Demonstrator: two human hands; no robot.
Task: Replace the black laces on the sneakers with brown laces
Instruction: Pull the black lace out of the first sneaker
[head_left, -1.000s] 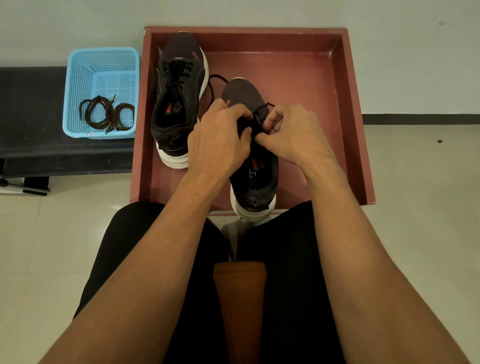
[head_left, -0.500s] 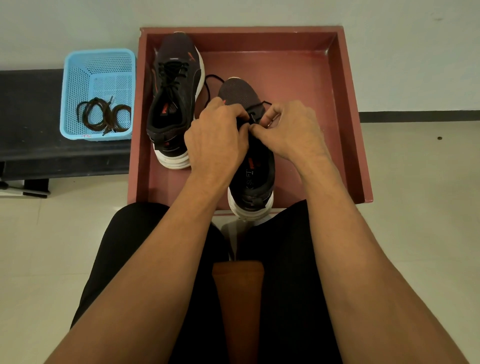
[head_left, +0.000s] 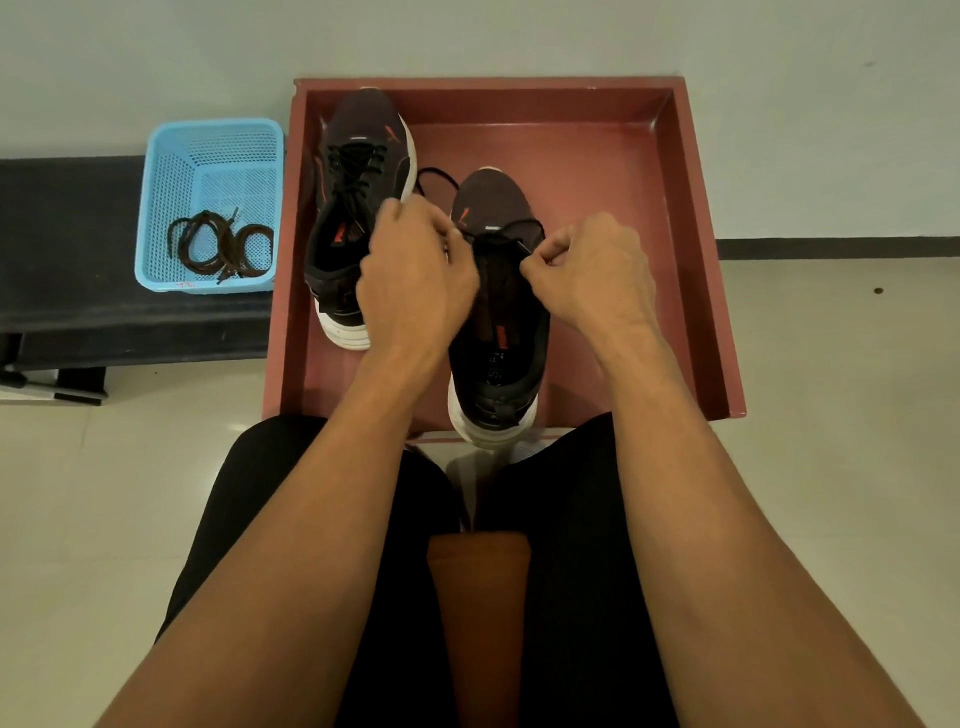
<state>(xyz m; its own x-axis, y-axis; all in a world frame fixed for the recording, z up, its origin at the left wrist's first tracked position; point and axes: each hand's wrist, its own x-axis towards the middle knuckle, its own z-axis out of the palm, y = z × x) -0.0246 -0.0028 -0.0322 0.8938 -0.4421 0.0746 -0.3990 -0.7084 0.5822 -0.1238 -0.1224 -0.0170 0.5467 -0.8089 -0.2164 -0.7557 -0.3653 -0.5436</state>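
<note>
The near sneaker (head_left: 498, 312) lies lengthwise in the red tray (head_left: 696, 260), toe far, heel at the near rim, dark with a white sole. Its black lace (head_left: 511, 240) stretches across the eyelets, pinched by left hand (head_left: 415, 280) and right hand (head_left: 592, 270) fingers. The second sneaker (head_left: 358, 208) lies left, still laced. Brown laces (head_left: 223, 249) coil in the blue basket (head_left: 208, 156) on the bench (head_left: 67, 260).

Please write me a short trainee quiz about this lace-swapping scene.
1. True or false: the brown laces lie in the blue basket.
2. Which sneaker are both hands working on: A) far sneaker B) near sneaker?
3. Fill in: both sneakers sit in the red ____.

Key: 1 true; 2 B, the left hand and right hand pinch its black lace; 3 tray.
</note>
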